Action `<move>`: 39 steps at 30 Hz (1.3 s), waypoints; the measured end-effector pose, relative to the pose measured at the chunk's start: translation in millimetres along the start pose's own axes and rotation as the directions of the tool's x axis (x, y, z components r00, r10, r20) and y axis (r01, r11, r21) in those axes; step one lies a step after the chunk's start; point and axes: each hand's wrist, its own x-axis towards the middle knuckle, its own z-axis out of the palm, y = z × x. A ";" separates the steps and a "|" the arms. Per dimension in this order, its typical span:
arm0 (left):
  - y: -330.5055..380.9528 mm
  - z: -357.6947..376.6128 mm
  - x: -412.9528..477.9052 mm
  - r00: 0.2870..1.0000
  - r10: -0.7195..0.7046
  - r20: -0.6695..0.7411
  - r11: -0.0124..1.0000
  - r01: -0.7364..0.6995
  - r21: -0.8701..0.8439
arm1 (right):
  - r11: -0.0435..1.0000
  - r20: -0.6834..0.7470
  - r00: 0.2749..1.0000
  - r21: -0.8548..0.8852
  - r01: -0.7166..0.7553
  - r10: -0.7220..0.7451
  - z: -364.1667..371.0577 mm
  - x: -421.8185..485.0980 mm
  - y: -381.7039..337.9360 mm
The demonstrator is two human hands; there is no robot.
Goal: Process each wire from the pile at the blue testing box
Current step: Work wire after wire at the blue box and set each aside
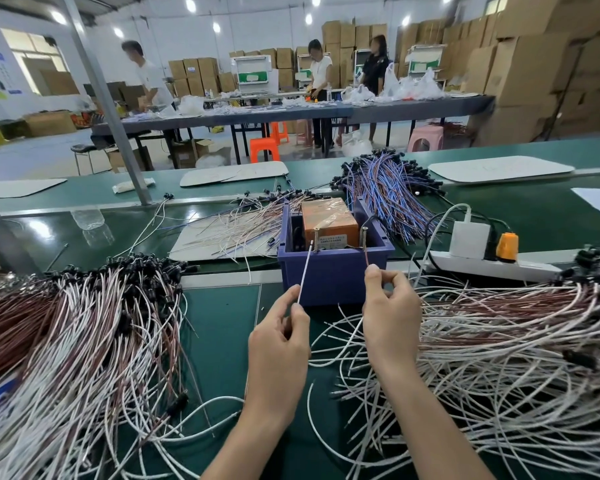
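Pinching a white wire end, the left hand points it over the blue testing box front rim; the right hand pinches a brown end there. A shaky tip may slip off its screw.

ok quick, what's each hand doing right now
Left hand: pinching a white wire end.
Right hand: pinching a reddish-brown wire end.

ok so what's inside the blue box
The blue box holds an orange block in clear film and two upright screws by its front wall. Its floor is hidden behind that wall.
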 end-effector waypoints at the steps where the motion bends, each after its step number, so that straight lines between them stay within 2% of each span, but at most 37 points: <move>1: -0.4 0.4 -0.4 1.000 -0.002 0.009 1.000 0.002 0.002 | 1.000 0.004 1.000 -0.003 -0.002 0.002 -0.1 0.0 0.3; 12: 9.8 3.0 -4.0 0.995 0.043 0.093 0.999 -0.041 -0.025 | 1.000 0.010 1.000 0.029 -0.011 0.011 0.4 0.0 2.6; 32: 12.3 3.8 -2.7 0.993 0.053 0.109 0.999 -0.052 -0.011 | 0.998 0.045 0.999 0.062 -0.020 0.017 0.7 -0.8 2.5; 39: 12.4 2.9 -2.5 0.991 0.045 0.128 0.998 -0.038 -0.055 | 0.998 0.056 0.998 0.051 -0.022 0.019 -0.1 -0.6 4.3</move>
